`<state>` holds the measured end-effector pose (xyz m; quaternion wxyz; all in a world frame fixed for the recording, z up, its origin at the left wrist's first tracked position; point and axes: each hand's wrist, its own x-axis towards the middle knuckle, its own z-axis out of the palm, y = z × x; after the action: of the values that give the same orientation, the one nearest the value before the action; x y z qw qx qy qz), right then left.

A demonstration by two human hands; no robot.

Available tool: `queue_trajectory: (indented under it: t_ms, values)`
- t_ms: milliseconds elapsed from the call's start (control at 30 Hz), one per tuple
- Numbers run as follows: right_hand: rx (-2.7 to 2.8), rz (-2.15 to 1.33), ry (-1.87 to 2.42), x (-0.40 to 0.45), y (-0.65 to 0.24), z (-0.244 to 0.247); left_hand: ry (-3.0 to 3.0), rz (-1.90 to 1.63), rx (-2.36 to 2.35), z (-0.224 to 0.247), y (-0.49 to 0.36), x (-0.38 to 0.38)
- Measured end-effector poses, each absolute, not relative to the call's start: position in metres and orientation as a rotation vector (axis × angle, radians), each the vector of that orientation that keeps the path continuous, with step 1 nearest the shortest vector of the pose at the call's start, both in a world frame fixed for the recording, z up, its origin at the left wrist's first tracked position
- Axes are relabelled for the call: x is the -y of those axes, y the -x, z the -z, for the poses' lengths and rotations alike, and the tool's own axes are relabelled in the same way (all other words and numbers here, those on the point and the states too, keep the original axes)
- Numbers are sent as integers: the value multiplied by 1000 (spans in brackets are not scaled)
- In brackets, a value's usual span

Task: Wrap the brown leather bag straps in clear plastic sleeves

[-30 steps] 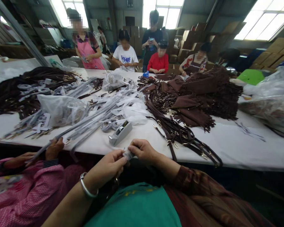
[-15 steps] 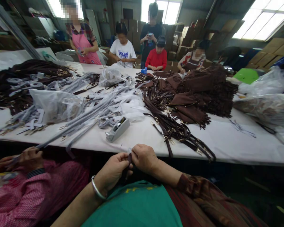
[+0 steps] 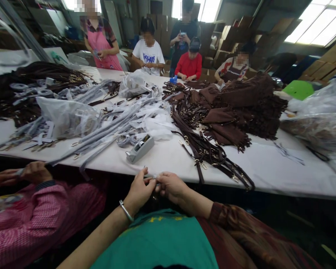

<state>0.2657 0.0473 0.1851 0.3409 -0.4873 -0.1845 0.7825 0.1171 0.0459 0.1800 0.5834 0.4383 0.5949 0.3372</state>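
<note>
My left hand (image 3: 140, 189) and my right hand (image 3: 172, 186) meet at the table's front edge, fingertips nearly touching. Between them is a small piece of whitish wrap (image 3: 155, 177), pinched by my right fingers; what lies under it is hidden. The fingers of my left hand are bent against the same spot, and what they hold is too small to name. Just beyond my hands a grey tape dispenser (image 3: 140, 149) sits on the white table (image 3: 168, 158). Dark brown straps with gold clasps (image 3: 212, 157) lie to its right.
Wrapped grey straps (image 3: 100, 140), a clear plastic bag (image 3: 70, 119) and white wrapping (image 3: 159, 125) lie left and centre. A brown fabric pile (image 3: 240, 101) stands right. A co-worker's hand (image 3: 37, 172) holds a wrapped strap at left. Several people are across the table.
My left hand has turned and its fingers have risen beside my right fingertips. The dark strap end seen between my hands before is now out of sight. The camera view has shifted slightly.
</note>
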Motion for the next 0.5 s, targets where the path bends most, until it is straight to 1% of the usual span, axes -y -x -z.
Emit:
queue_trajectory:
  t_ms: [133, 200, 300, 367, 433, 500]
  values:
    - [362, -1894, 1079, -66, -283, -199, -1165, -444, -937, -167, -89, -42]
    - [314, -1805, 1054, -77, -297, -202, -1214, -347, -910, -159, -72, -34]
    - [263, -1687, 1056, -89, -315, -199, -1220, -321, -1023, -157, -47, -24]
    - [257, -1647, 1096, -90, -320, -193, -1191, -348, -1067, -170, -33, -21]
    - [287, -1647, 1198, -86, -320, -185, -1164, -380, -1099, -192, -20, -21]
    - [445, -1667, 1338, -81, -317, -178, -1146, -367, -1150, -216, -12, -22]
